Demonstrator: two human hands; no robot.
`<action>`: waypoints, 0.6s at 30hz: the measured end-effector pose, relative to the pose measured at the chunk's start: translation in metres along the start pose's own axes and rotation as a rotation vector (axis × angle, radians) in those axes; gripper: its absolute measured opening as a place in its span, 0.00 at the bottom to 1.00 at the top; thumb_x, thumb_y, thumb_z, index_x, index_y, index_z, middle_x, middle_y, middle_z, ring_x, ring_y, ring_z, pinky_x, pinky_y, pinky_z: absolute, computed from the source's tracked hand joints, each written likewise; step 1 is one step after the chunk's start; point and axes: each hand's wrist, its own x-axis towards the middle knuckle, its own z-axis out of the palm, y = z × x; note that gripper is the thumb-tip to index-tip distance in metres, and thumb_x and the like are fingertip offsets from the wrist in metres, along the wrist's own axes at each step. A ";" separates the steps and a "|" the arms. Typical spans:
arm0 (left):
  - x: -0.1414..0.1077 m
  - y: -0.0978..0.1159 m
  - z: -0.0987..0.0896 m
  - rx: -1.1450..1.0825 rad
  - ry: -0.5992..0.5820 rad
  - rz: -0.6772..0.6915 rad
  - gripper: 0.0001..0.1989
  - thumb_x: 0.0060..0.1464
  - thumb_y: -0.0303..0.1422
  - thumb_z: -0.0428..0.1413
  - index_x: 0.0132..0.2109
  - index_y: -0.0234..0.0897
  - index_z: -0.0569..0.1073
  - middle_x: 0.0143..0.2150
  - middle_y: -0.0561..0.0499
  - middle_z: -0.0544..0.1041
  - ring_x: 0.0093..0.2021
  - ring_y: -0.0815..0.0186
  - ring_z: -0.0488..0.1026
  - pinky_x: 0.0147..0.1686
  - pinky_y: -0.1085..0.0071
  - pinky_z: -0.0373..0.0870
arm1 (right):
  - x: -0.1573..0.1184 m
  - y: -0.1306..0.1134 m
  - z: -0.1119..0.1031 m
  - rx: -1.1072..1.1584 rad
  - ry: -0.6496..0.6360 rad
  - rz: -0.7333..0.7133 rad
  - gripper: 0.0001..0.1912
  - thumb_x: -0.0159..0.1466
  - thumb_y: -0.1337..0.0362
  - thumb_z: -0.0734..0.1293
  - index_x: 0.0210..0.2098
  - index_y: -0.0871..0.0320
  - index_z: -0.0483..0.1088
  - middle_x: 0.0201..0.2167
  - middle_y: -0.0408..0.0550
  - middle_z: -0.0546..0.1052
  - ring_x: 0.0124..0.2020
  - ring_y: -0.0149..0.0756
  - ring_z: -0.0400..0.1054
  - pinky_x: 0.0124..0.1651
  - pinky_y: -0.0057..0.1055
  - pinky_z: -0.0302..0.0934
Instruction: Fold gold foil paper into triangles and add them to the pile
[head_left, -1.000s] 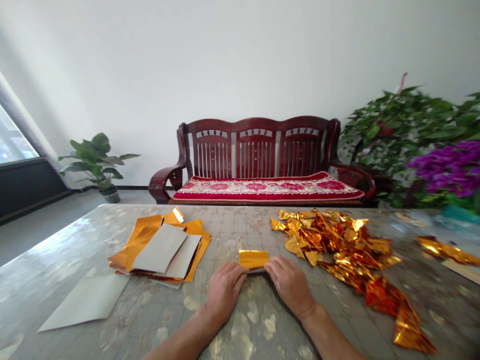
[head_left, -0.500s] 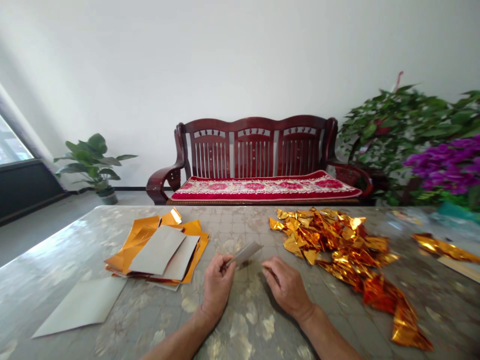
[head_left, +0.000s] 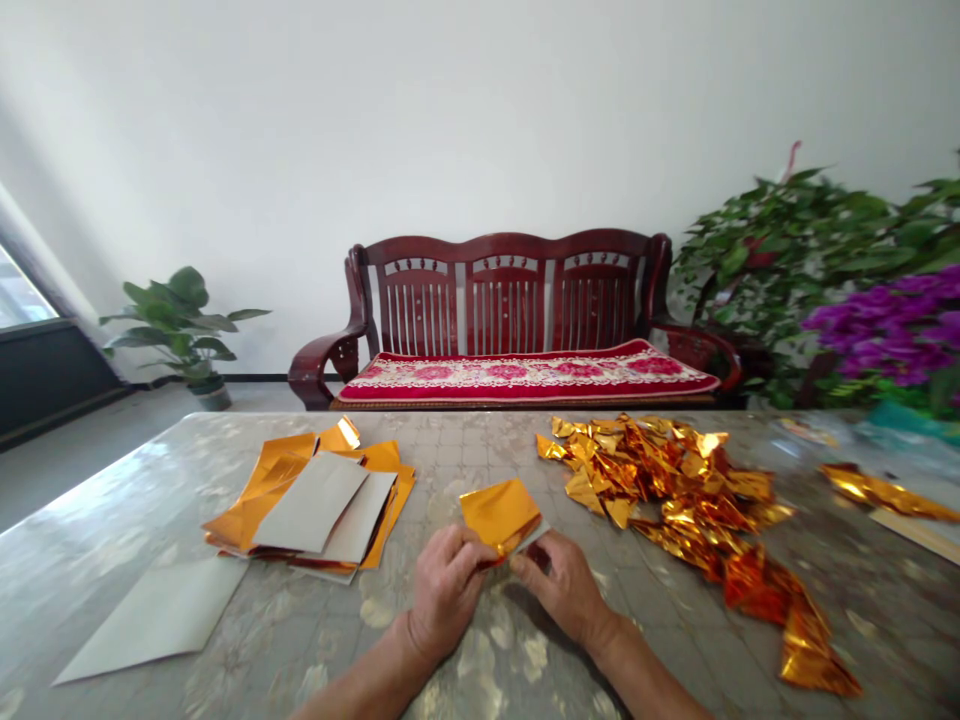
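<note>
A small sheet of gold foil paper (head_left: 501, 512) with a pale back is held upright between both hands above the table's middle. My left hand (head_left: 450, 583) pinches its lower left edge. My right hand (head_left: 564, 588) grips the lower right edge, where a strip of the pale side shows. Left of the hands lies a stack of gold and grey sheets (head_left: 315, 500), and one pale sheet (head_left: 157, 612) rests alone nearer the front left. Crumpled gold foil pieces (head_left: 660, 480) are heaped to the right, trailing toward the front.
The patterned table (head_left: 315, 640) reaches across the whole front. At its far right are clear plastic (head_left: 802, 440) and another gold foil piece (head_left: 885, 492). Behind it stand a dark red wooden bench (head_left: 506, 300), a potted plant (head_left: 187, 325) and purple flowers (head_left: 892, 325).
The sheet has turned so its gold face shows instead of its grey one. My right hand has moved left onto it, and my left hand has shifted slightly right.
</note>
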 end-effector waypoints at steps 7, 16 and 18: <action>0.002 0.006 -0.003 0.086 -0.075 0.137 0.07 0.62 0.26 0.54 0.39 0.41 0.76 0.31 0.50 0.74 0.32 0.66 0.67 0.34 0.70 0.59 | 0.002 -0.010 0.000 0.186 0.011 0.084 0.18 0.64 0.50 0.62 0.28 0.59 0.68 0.22 0.43 0.70 0.25 0.34 0.62 0.28 0.28 0.54; 0.003 0.009 0.000 0.135 -0.193 0.149 0.05 0.62 0.30 0.55 0.42 0.43 0.76 0.36 0.51 0.76 0.34 0.65 0.69 0.36 0.68 0.60 | 0.004 0.000 0.001 0.129 0.148 0.134 0.19 0.66 0.52 0.59 0.24 0.57 0.65 0.19 0.41 0.70 0.23 0.33 0.64 0.28 0.27 0.55; 0.003 0.008 0.001 0.116 -0.209 0.133 0.04 0.61 0.32 0.56 0.43 0.42 0.76 0.37 0.50 0.76 0.36 0.65 0.70 0.37 0.67 0.63 | 0.005 0.005 0.001 0.060 0.209 0.121 0.20 0.66 0.51 0.59 0.23 0.56 0.64 0.18 0.42 0.70 0.22 0.33 0.64 0.28 0.27 0.55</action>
